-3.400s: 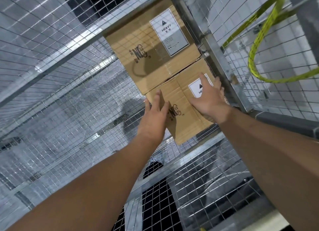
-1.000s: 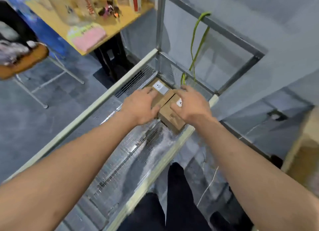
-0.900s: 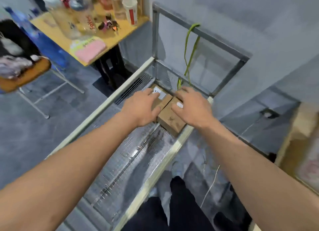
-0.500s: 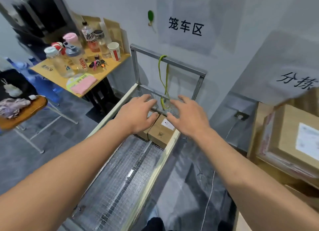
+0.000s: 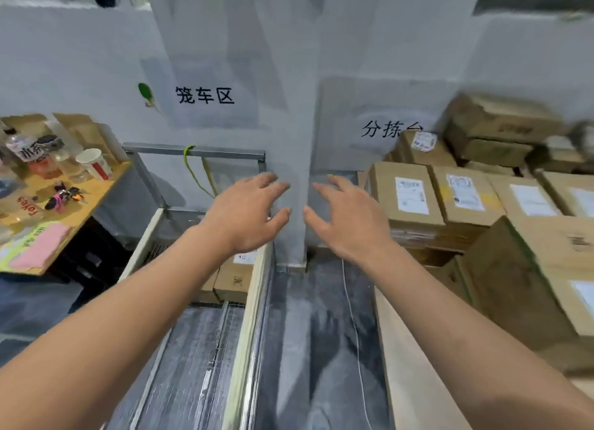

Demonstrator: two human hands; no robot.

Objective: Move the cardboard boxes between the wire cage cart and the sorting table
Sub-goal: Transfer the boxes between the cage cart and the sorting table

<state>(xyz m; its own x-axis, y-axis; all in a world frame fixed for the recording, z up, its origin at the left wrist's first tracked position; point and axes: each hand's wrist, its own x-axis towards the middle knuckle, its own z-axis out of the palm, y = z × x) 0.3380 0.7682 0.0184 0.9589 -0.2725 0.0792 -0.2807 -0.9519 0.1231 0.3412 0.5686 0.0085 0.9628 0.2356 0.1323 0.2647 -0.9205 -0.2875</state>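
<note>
A: Most cartons (image 5: 384,185) are piled on the sorting table (image 5: 408,349) at your right, and only a strip along its left edge is bare.
B: Yes, and the wire cage cart (image 5: 254,301) at your left holds small boxes (image 5: 234,278) in its far right corner.
A: Your left hand (image 5: 247,214) and right hand (image 5: 347,217) hang in the air between cart and table, apart, fingers spread, holding nothing.
B: I judge the cardboard stiff, maybe heavy. Take a box by two opposite sides, low, never on the smooth labels (image 5: 412,195).
</note>
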